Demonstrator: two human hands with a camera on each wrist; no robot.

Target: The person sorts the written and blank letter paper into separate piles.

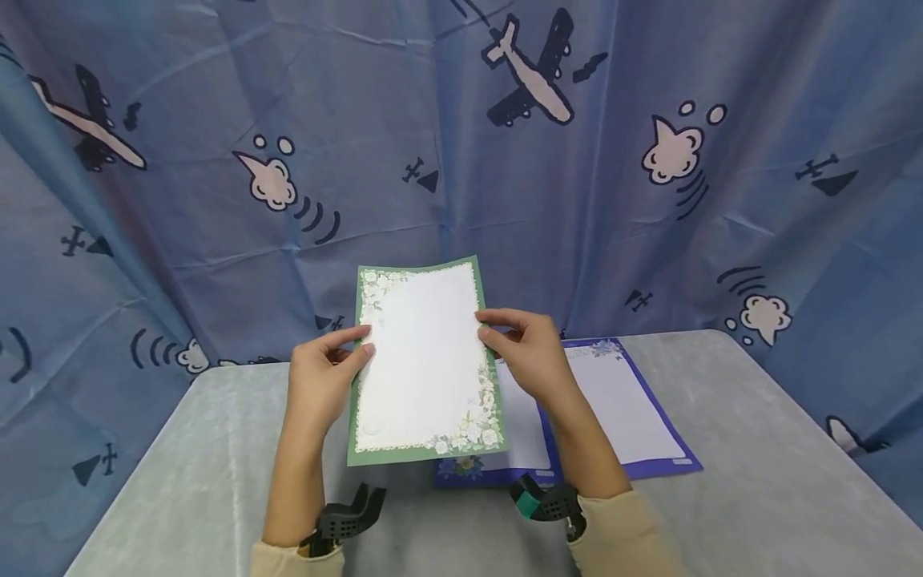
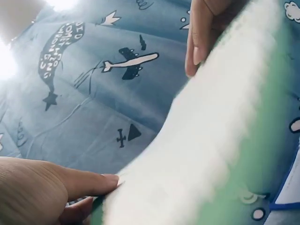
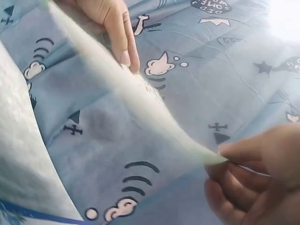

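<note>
A sheet of paper [image 1: 421, 361] with a green border and white flowers at two corners is held up above the table in the head view. My left hand [image 1: 320, 373] pinches its left edge between thumb and fingers. On the opposite edge, my right hand [image 1: 530, 349] pinches the paper the same way. The sheet bends slightly, its curve plain in the right wrist view, where the right hand [image 3: 255, 176] grips the edge. In the left wrist view the left hand [image 2: 56, 190] has its thumb or a finger on the paper [image 2: 197, 126].
Blue-bordered sheets [image 1: 620, 401] with flower corners lie on the grey table [image 1: 216, 449], partly behind the held paper and right forearm. A blue curtain [image 1: 404, 120] printed with planes and clouds hangs behind the table. Each wrist wears a black camera mount [image 1: 349, 517].
</note>
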